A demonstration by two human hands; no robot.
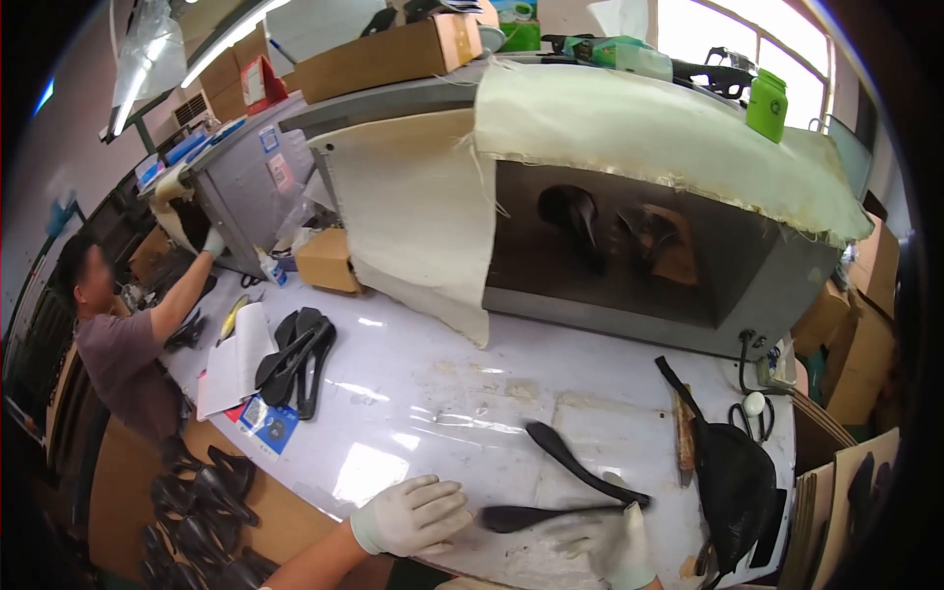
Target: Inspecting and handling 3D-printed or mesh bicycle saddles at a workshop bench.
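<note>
My right hand (615,546), in a pale glove, grips a black bicycle saddle (570,464) by the end where its two long arms meet. The arms spread apart toward the left, just above the white tabletop (452,393). My left hand (418,516), gloved too, lies palm down near the table's front edge. Its fingers are stretched out and hold nothing; their tips point at the saddle's lower arm without touching it. Some of my right fingers are hidden behind the saddle and blurred.
A grey metal box oven (629,324) with a cloth flap stands behind, saddles inside. Right lie a black cloth bag (733,482), a wooden-handled tool (683,433) and scissors (752,418). More saddles (298,362) lie left, several in a carton (202,511). A co-worker (128,344) reaches into another box.
</note>
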